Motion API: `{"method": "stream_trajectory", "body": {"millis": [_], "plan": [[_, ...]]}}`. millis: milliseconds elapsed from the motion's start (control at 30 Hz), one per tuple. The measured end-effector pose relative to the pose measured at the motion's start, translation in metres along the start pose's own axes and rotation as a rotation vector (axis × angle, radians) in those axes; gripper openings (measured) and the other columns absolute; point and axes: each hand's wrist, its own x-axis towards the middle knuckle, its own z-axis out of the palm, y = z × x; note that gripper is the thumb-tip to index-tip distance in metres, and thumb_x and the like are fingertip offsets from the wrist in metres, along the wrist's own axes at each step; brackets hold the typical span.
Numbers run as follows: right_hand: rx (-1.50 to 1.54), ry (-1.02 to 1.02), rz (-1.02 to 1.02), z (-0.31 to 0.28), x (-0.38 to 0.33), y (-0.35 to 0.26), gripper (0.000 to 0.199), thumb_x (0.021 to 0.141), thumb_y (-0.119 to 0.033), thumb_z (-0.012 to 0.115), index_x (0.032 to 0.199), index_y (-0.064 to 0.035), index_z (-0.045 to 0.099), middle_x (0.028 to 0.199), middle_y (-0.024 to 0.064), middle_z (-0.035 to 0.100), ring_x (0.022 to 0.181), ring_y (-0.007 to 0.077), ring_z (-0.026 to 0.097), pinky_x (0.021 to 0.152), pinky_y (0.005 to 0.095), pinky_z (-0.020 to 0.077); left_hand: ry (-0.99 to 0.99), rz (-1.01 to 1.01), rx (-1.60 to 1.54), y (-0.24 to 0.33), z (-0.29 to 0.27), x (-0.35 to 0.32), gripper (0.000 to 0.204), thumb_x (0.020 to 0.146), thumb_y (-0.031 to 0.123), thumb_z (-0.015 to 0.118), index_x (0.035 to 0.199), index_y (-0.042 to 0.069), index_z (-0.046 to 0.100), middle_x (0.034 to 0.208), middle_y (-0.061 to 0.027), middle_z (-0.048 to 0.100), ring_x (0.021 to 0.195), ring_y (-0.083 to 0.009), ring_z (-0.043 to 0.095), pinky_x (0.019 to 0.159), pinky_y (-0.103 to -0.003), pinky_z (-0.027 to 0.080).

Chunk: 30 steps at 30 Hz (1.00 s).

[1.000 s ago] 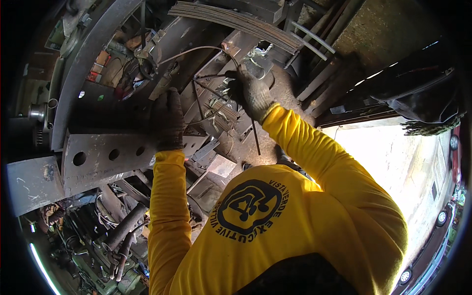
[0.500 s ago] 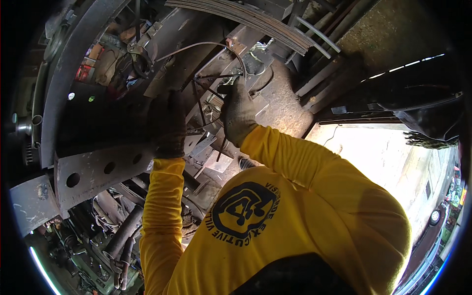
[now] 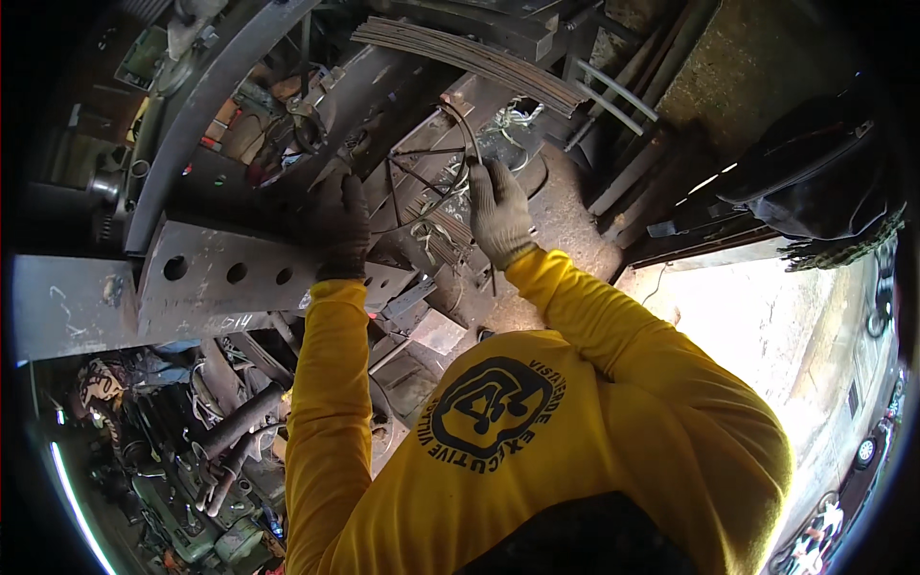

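Note:
A round frame of thin metal rod point(image 3: 418, 172), with straight rods crossing inside it, is in front of me between my hands. My right hand point(image 3: 500, 216), in a knitted work glove, has its fingers at the frame's right rim and seems to grip it there. On the other side my left hand point(image 3: 342, 230), also gloved, lies in deep shadow by the frame's left edge. Its fingers point away from me, and whether they hold anything is too dark to tell.
A steel beam with round holes point(image 3: 216, 270) lies at the left. Behind it rises a large curved metal band point(image 3: 177, 129). A bundle of flat bars point(image 3: 470, 59) lies at the far side. Pipes and machine parts point(image 3: 225, 441) crowd the lower left; a dark bag point(image 3: 815, 192) hangs at right.
The view has shifted, so the scene appears moved. My right hand has shifted along the frame's rim, and its fingers look straighter. The long curved rod toward the left no longer shows.

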Motion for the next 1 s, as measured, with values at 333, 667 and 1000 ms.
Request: {"method": "stream_trajectory", "body": {"millis": [333, 667, 1000], "plan": [[-0.269, -0.326, -0.805, -0.051, -0.030, -0.019, 0.026, 0.090, -0.025, 0.070, 0.106, -0.0055, 0.063, 0.086, 0.0175, 0.060, 0.074, 0.0368, 0.066, 0.059, 0.0455, 0.0541, -0.034, 0.080, -0.613, 0.153, -0.063, -0.017, 0.024, 0.095, 0.021, 0.072, 0.114, 0.006, 0.071, 0.105, -0.0157, 0.073, 0.093, -0.0314, 0.071, 0.081, -0.039, 0.058], [-0.680, -0.338, -0.787, -0.140, -0.008, -0.081, 0.034, 0.085, -0.027, 0.079, 0.115, -0.0129, 0.073, 0.089, 0.0115, 0.069, 0.077, 0.0269, 0.071, 0.066, 0.0358, 0.0571, -0.193, 0.406, 0.011, 0.173, -0.116, -0.004, 0.034, 0.095, 0.030, 0.069, 0.124, 0.014, 0.071, 0.127, -0.0083, 0.068, 0.118, -0.0290, 0.063, 0.098, -0.044, 0.053], [-0.075, -0.572, 0.122, -0.124, 0.014, -0.012, 0.023, 0.099, -0.024, 0.056, 0.110, -0.0066, 0.066, 0.093, 0.0155, 0.069, 0.081, 0.0304, 0.071, 0.074, 0.0407, 0.0562, -0.410, -0.036, -0.390, 0.236, -0.065, -0.025, 0.051, 0.097, 0.027, 0.062, 0.141, 0.003, 0.055, 0.141, -0.0203, 0.057, 0.122, -0.0349, 0.061, 0.105, -0.044, 0.047]]}}
